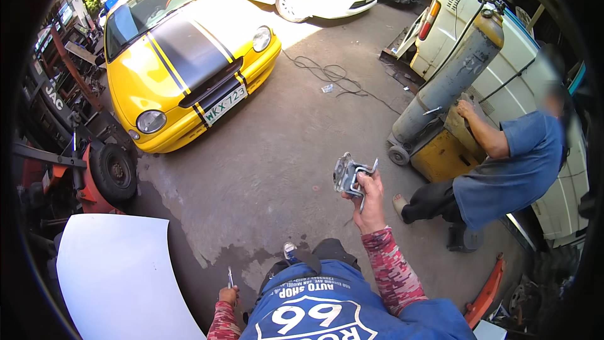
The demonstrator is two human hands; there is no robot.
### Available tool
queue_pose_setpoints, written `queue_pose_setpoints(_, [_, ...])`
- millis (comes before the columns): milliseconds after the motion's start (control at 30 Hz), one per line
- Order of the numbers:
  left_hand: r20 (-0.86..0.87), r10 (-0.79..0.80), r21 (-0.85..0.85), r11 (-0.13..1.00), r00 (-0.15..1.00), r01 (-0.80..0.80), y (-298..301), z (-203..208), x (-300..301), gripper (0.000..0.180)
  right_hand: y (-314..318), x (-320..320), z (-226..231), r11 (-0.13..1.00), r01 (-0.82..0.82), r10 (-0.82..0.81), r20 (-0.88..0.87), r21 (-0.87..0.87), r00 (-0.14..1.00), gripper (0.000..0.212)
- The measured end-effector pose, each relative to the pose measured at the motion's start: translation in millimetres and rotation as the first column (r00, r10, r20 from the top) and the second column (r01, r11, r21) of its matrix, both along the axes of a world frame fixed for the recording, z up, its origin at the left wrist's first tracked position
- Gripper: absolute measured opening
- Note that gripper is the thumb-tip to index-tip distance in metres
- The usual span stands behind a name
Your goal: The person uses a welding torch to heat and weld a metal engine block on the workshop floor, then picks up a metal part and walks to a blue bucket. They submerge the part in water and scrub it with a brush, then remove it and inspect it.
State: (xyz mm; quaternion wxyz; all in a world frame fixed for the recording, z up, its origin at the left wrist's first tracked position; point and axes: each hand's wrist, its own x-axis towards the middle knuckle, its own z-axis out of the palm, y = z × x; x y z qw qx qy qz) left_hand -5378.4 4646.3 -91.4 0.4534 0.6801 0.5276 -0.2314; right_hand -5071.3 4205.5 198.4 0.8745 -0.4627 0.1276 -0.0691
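Note:
Raised in front of me, my right hand (370, 198) grips a metal bracket (348, 175), a bent plate with folded arms and holes. My fingers wrap round its right side, and the rest of it sticks out toward the left. Low at my left side, my left hand (229, 296) is closed round a slim silver metal tool (230, 276). Its tip points away from me; its exact kind is too small to make out. Patterned red sleeves cover both my forearms.
A yellow car (189, 56) with a black stripe stands ahead left. A white curved panel (119, 277) lies at near left, beside a tyre (113, 171). At right a co-worker (509, 164) touches a yellow cart (450, 145) with a tall gas cylinder (453, 75). A cable (333, 77) crosses the floor.

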Motion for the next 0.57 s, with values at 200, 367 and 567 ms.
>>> queue_pose_setpoints(200, [0.112,0.009,-0.077,0.997,0.994,0.000,32,24,182,0.033,22,95,31,0.994,0.056,-0.035,0.212,-0.091,0.977,0.032])
queue_pose_setpoints(367, [0.066,-0.136,-0.174,0.974,0.988,0.146,34,-17,259,0.031,29,180,27,0.978,0.093,-0.040,0.268,-0.189,0.963,0.037])
queue_pose_setpoints(567, [-0.163,-0.534,-0.137,0.845,0.830,0.517,48,-64,325,0.040,21,314,32,0.883,0.137,0.025,0.337,-0.450,0.941,0.036])
